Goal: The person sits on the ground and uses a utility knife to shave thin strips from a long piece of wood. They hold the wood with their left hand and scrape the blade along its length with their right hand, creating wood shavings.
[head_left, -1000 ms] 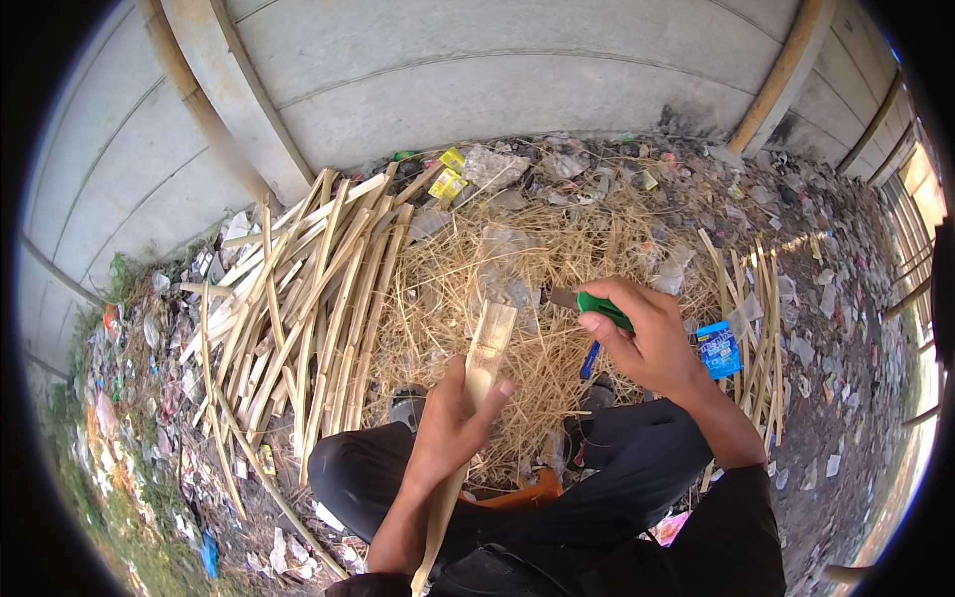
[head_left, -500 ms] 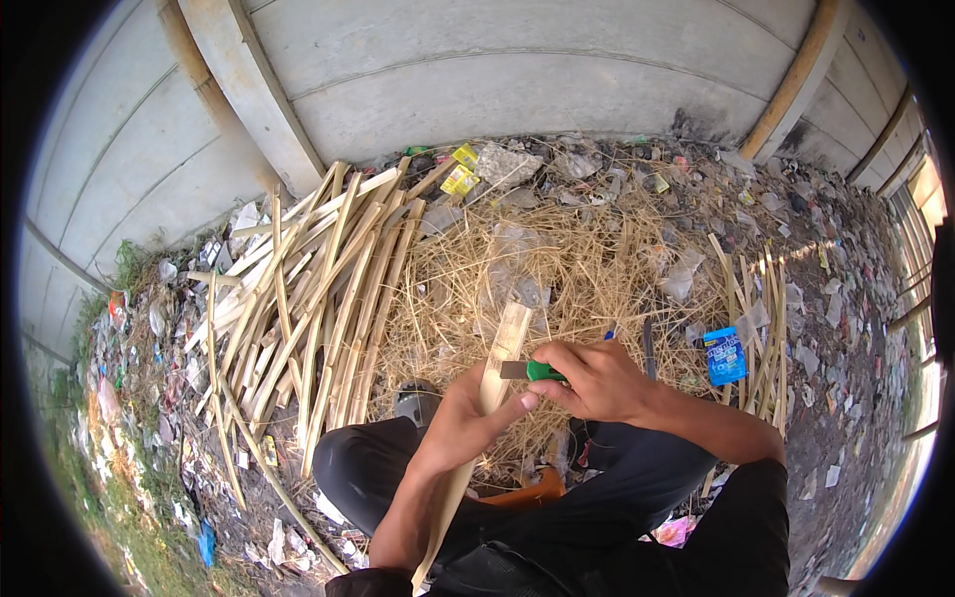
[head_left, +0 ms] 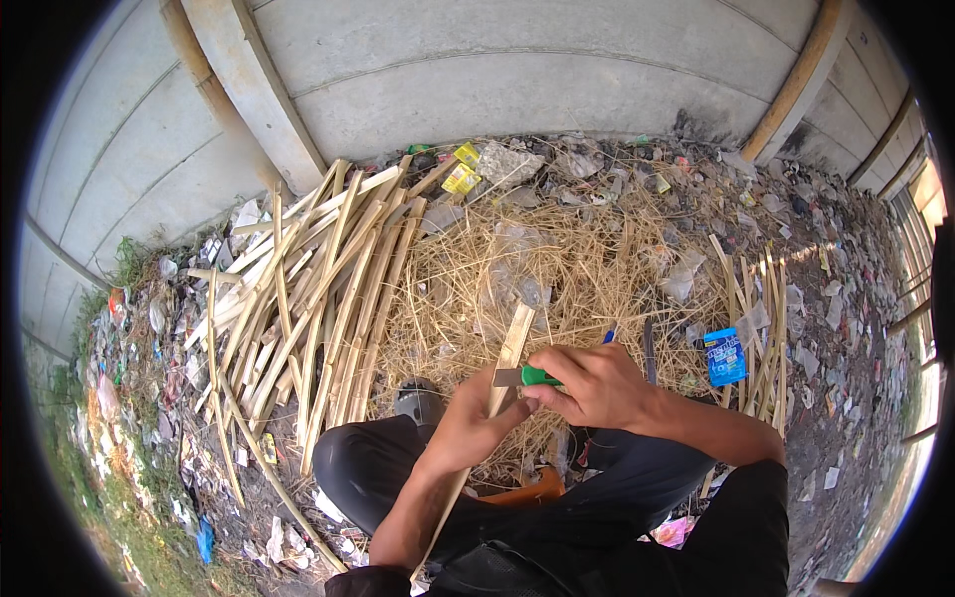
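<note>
A pale bamboo strip (head_left: 512,343) slants up from my lap, its far end pointing at the straw. My left hand (head_left: 464,426) is wrapped round it about midway, thumb on the near side. In my right hand (head_left: 599,383) is a knife (head_left: 538,376) with a green handle and a short, broad dark blade. The blade lies crosswise against the strip, just beyond my left fingers. Part of the handle is hidden in my right fist.
Split bamboo strips (head_left: 338,289) lie piled at left, with a smaller bunch (head_left: 771,338) at right. Straw-like shavings (head_left: 587,259) spread ahead. A blue packet (head_left: 725,356) and a dark blade (head_left: 649,348) lie right of my hands. A concrete wall (head_left: 527,70) stands behind.
The bamboo strip has turned, showing a narrower face, and its far end has shifted slightly right. The knife blade has moved a little down the strip, toward my left hand.
</note>
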`<state>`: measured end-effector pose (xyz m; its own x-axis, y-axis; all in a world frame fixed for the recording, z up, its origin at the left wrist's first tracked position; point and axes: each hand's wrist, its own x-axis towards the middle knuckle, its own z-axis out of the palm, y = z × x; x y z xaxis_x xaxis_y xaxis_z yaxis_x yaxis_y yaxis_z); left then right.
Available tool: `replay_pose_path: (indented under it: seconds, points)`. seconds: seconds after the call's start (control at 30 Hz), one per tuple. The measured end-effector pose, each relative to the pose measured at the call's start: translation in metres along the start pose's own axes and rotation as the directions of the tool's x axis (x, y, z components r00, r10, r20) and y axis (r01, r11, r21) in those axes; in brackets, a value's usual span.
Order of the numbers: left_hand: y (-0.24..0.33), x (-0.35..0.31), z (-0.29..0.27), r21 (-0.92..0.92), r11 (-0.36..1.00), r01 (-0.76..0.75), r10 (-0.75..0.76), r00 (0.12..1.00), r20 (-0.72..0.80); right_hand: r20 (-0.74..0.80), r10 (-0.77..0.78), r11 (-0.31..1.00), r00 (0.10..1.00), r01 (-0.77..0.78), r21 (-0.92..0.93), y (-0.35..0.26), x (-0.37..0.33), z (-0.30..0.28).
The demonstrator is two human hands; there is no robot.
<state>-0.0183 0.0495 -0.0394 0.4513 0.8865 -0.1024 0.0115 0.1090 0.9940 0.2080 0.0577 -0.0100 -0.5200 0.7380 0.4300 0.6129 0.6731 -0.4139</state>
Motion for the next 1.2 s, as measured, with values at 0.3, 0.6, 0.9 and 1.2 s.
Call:
replay_pose_path:
  seconds: [0.3,0.6,0.9,1.2]
  points:
    - [0.000,0.000,0.004,0.203,0.979,-0.003,0.023,0.995,-0.098,0.013,0.054,0.997,0.998,-0.053,-0.054,0.000,-0.003,-0.001]
    - [-0.005,-0.012,0.008,0.201,0.978,0.054,-0.051,0.998,-0.023,-0.201,0.409,0.901,0.890,-0.428,-0.065,0.048,0.008,-0.046]
    - [-0.012,-0.001,0.001,0.246,0.969,0.005,0.020,0.995,-0.100,-0.065,0.054,0.998,0.996,-0.055,-0.015,0.014,-0.003,-0.015]
    - [-0.004,0.000,0.008,0.326,0.940,-0.103,0.174,0.965,-0.196,0.056,0.022,1.000,0.998,-0.021,-0.017,-0.003,-0.001,0.002]
